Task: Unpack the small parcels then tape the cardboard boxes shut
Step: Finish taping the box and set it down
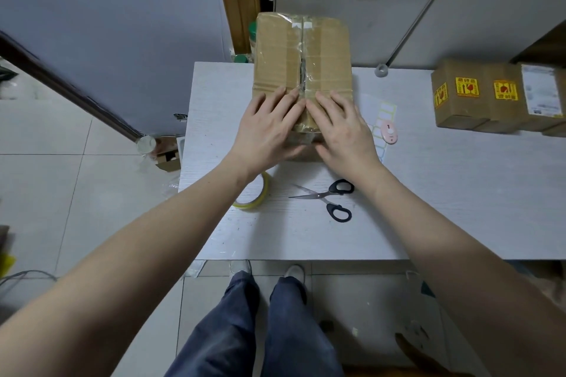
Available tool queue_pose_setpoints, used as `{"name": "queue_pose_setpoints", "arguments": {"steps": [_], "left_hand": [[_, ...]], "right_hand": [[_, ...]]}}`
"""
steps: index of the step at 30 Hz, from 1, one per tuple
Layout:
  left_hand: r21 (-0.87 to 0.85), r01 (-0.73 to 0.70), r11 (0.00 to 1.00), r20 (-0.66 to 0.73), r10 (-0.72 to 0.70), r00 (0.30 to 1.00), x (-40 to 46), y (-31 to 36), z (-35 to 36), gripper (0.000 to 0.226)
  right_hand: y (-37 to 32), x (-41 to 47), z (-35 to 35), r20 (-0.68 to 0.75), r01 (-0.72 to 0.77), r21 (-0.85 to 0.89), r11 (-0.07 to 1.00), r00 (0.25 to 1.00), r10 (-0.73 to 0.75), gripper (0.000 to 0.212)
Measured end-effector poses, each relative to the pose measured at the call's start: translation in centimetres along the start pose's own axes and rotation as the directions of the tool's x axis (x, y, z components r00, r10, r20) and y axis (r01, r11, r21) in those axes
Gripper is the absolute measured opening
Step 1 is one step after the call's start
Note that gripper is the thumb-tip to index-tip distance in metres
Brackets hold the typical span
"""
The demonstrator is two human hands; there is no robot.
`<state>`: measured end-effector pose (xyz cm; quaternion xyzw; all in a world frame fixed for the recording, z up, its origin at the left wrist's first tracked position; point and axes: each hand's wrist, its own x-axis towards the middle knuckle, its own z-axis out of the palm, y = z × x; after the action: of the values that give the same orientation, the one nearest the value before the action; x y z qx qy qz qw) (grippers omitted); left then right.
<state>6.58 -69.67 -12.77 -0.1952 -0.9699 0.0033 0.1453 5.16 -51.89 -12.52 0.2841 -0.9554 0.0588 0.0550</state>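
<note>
From the head view, I have both palms flat on the box (301, 70), which stands on the table (428, 193) straight ahead of me, its far end past the table's back edge or raised, I cannot tell which. My left hand (268, 128) presses the left flap and my right hand (341, 128) the right one, fingers spread and lying side by side at the middle seam, gripping nothing. The flaps meet, yet a dark gap shows along the seam further up, under what looks like old clear tape. So I judge I am at the closing step: holding the flaps down before taping.

Next I need one hand free for the tape roll (251, 193), which lies just under my left forearm, while the other keeps the flaps together. The scissors (329, 197) lie open near my right wrist, ready for the cut.

My hands cover the near end of the box, so I cannot see whether that edge is sealed. The roll is half hidden by my arm. The small boxes (490, 98) at the right run out of frame; whether they are unpacked I cannot say. The pink gadget (389, 131) on the label sheets (382, 113) is too small to name.
</note>
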Motion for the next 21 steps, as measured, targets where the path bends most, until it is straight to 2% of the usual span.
{"name": "queue_pose_setpoints", "arguments": {"steps": [3,5,9,12,14,17,19,21], "left_hand": [[0.035,-0.004,0.999,-0.023,0.005,1.000,0.4,0.4,-0.2,0.053],[0.088,0.003,0.996,-0.004,-0.002,1.000,0.2,0.9,-0.1,0.048],[0.164,-0.025,0.986,0.054,0.016,0.998,-0.4,0.9,-0.2,0.056],[0.036,-0.023,0.999,0.117,0.018,0.993,-1.2,0.2,-1.0,0.062],[0.007,-0.002,1.000,0.084,0.001,0.996,-1.6,0.0,-2.0,0.060],[0.138,-0.013,0.990,0.046,0.006,0.999,-1.7,0.0,-2.7,0.053],[0.203,-0.019,0.979,0.060,0.007,0.998,-1.3,0.3,-2.8,0.047],[0.254,-0.038,0.967,0.112,0.009,0.994,-0.7,0.9,-2.7,0.041]], "right_hand": [[0.7,-0.2,-0.3,0.034,-0.011,0.149,0.989,0.999,0.006,0.069],[0.9,-0.3,-0.4,0.014,-0.004,0.167,0.986,1.000,0.002,0.061],[0.4,-0.4,-0.5,-0.022,0.012,0.159,0.987,1.000,-0.009,0.059],[0.6,-0.4,-0.9,0.022,0.008,0.249,0.969,1.000,-0.014,0.066],[0.6,-0.8,-1.3,0.037,-0.032,0.322,0.946,0.999,0.021,0.068],[0.2,-1.9,-1.9,-0.014,-0.244,0.495,0.834,0.957,0.289,0.060],[-0.2,-2.4,-2.2,0.100,-0.391,0.598,0.699,0.902,0.419,0.065],[-0.5,-2.6,-2.2,0.266,-0.471,0.648,0.598,0.876,0.402,0.073]]}}
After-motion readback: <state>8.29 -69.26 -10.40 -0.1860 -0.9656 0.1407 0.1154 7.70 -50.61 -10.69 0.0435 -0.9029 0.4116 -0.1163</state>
